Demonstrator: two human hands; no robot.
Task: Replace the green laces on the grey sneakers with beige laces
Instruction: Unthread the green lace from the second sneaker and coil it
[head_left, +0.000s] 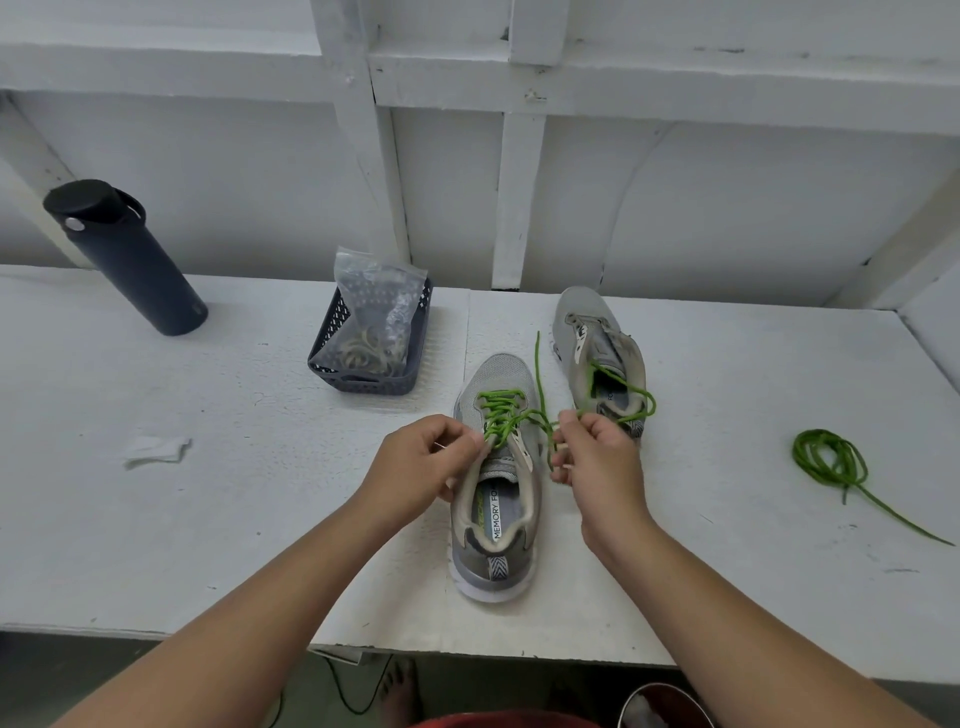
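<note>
A grey sneaker (493, 514) stands in front of me, heel toward me, with a green lace (500, 410) threaded through its eyelets. My left hand (423, 465) pinches the lace at the top eyelets on the shoe's left side. My right hand (597, 457) grips the loose green lace end just right of the shoe. A second grey sneaker (597, 358) lies farther back right with no lace in its eyelets; a loop of the green lace drapes over it. A coiled green lace (831, 460) lies at the right. Beige laces (366, 348) sit in a dark basket (363, 384).
A dark bottle (124, 254) stands at the back left. A clear plastic bag (376, 291) leans in the basket. A scrap of white paper (156, 449) lies at the left. The white table's front edge (493, 652) runs below my forearms; a wall stands behind.
</note>
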